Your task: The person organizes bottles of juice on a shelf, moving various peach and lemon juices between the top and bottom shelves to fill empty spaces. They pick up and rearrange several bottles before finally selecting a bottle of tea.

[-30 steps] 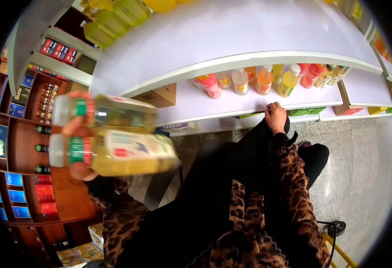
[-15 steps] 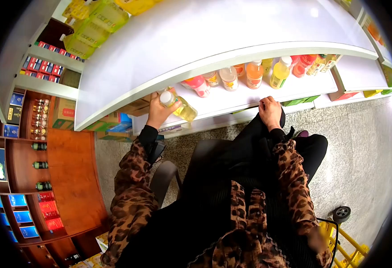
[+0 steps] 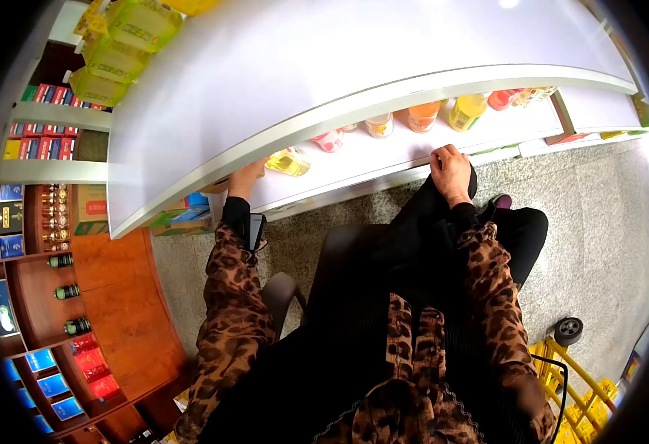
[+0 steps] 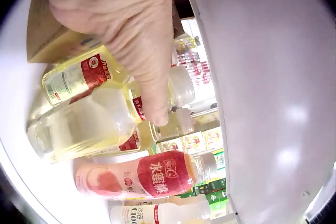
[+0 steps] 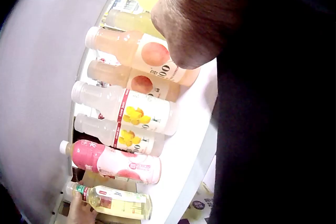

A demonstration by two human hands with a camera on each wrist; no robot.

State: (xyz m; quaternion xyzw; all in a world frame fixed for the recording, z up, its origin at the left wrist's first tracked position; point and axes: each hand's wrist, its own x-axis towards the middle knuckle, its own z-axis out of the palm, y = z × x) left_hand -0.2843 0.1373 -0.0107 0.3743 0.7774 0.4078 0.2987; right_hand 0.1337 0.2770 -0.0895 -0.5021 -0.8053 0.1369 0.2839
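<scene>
My left hand (image 3: 244, 180) reaches under the upper shelf board and grips the neck of a clear bottle of pale yellow drink (image 3: 289, 161), which stands on the lower shelf. In the left wrist view the thumb lies across the neck of this bottle (image 4: 86, 124), and the other fingers are hidden behind it. Another yellow bottle with a red label (image 4: 79, 77) stands close by. Just beside the gripped bottle is a pink peach drink bottle (image 4: 136, 174). My right hand (image 3: 452, 176) rests on the knee near the shelf edge, fingers loosely curled, holding nothing.
Further along the lower shelf (image 3: 339, 174) stand an orange drink bottle (image 3: 423, 117) and a yellow one (image 3: 467, 112). The upper shelf board (image 3: 339, 66) overhangs them. A yellow cart (image 3: 572, 370) is at lower right, and a wooden cabinet (image 3: 128, 311) at left.
My left hand has carried yellow bottles from the left over to the lower shelf, then gone deeper under the upper board. The right hand has stayed on the knee.
</scene>
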